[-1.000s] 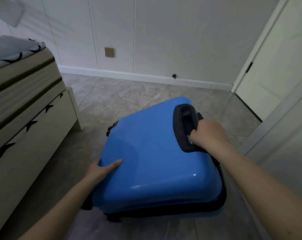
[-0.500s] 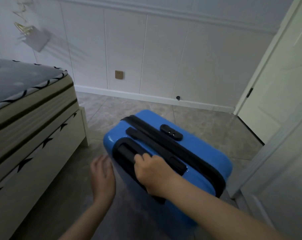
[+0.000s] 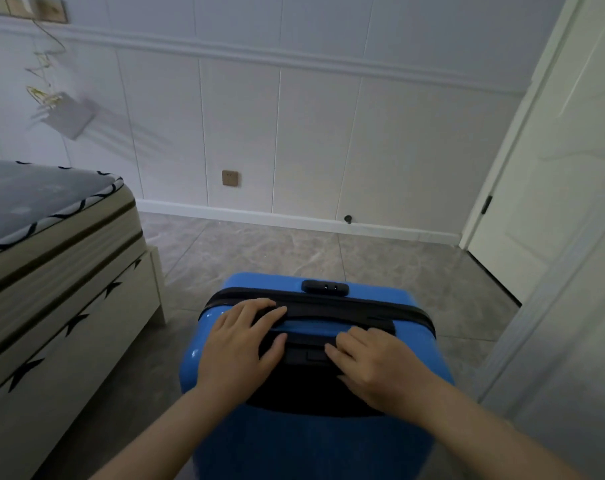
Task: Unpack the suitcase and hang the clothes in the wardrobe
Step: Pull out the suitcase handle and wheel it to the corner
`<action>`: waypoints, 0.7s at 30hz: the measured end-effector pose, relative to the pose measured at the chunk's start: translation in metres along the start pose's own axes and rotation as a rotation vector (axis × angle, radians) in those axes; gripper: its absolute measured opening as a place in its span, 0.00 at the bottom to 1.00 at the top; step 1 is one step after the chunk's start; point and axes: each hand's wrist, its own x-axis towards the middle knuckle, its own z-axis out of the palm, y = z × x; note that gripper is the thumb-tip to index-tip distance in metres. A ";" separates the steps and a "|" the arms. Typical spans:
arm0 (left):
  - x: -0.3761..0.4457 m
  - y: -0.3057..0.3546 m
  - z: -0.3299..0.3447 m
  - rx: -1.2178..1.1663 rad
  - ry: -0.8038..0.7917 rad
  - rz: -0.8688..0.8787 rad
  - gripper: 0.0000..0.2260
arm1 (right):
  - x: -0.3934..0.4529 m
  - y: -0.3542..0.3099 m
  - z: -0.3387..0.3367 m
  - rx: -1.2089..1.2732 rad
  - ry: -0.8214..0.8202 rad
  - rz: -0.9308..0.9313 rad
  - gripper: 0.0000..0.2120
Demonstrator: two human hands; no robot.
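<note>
Suitcase [image 3: 308, 441]: blue hard shell, standing upright on the grey tiled floor [image 3: 294, 251] at 6 o'clock in the view, zipper closed all round the top.
Position: bed [image 3: 51, 289] just beside it at 9 o'clock; white door [image 3: 550, 174] at 2 o'clock; panelled wall [image 3: 294, 133] at 12 o'clock, well apart.
Combination lock [image 3: 324, 286]: black, on the far edge of the top face at 12 o'clock from the hands.
Black handle housing [image 3: 304, 355]: recessed in the top face, between the two hands.
Left hand [image 3: 240, 348]: palm down on the top; fingers [image 3: 266, 313] released and laid nearly straight across the zipper band, thumb touching the handle housing.
Right hand [image 3: 377, 367]: resting on the top at 3 o'clock from the left hand; fingers [image 3: 342, 344] loosely bent, tips touching the handle housing, grasping nothing that can be seen.
Wall socket [image 3: 230, 178]: brass-coloured, low on the wall at 11 o'clock.
</note>
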 end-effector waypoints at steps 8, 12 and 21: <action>0.008 -0.002 0.006 -0.013 -0.110 -0.034 0.20 | -0.011 -0.018 0.026 0.097 0.211 0.276 0.07; 0.019 -0.001 0.004 -0.207 -0.161 -0.097 0.25 | -0.008 -0.024 0.026 0.079 0.267 0.338 0.04; 0.023 -0.006 -0.006 -0.393 -0.285 -0.150 0.22 | 0.000 -0.031 0.036 0.041 0.321 0.373 0.08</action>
